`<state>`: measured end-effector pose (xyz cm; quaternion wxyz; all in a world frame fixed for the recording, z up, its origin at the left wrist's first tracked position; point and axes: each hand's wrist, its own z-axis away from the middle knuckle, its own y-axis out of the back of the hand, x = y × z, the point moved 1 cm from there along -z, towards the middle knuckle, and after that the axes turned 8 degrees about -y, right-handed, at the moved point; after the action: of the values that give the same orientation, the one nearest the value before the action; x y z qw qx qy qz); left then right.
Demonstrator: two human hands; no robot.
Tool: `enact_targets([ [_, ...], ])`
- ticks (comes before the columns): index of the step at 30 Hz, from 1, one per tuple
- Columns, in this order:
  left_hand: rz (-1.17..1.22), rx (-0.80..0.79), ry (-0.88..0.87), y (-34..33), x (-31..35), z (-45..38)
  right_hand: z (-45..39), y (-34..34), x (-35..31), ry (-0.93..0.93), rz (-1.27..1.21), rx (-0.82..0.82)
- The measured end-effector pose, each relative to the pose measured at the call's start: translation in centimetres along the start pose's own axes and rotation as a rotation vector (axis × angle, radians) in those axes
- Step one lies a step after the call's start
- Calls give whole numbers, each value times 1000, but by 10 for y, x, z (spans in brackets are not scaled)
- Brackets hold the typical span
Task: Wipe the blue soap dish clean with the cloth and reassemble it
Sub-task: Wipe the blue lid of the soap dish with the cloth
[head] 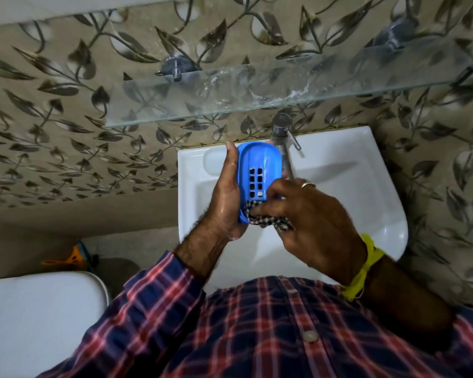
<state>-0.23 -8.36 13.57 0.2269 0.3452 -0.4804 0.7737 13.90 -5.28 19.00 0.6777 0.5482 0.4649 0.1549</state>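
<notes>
From my feed I look down on a white washbasin set against the wall, a chrome tap at its back edge. Above it runs a glass shelf — smeared with white streaks — held by two grey fittings. The wall tiles are beige with a dark leaf-and-vine pattern. Lower left I see a white toilet tank lid, and behind it something orange on the floor — too small to identify.

A home bathroom: white washbasin, tap, glass shelf, leaf-patterned tiles
</notes>
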Motion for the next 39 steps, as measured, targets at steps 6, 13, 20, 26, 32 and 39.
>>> enact_targets([
  [6,-24,-14,8,-3,4,2,-2,1,3,68,158,53],
  [13,5,8,14,-1,11,-3,-11,-5,-4,17,153,109],
  [20,12,29,20,-3,4,-5,-21,-2,-4,-108,134,194],
  [26,-23,89,-44,-4,3,-9,-25,-3,0,-218,95,237],
  [32,-25,66,-63,-3,9,-10,-17,-8,2,-168,83,201],
  [39,-35,85,-110,-8,7,-8,-25,-7,1,-146,-4,237],
])
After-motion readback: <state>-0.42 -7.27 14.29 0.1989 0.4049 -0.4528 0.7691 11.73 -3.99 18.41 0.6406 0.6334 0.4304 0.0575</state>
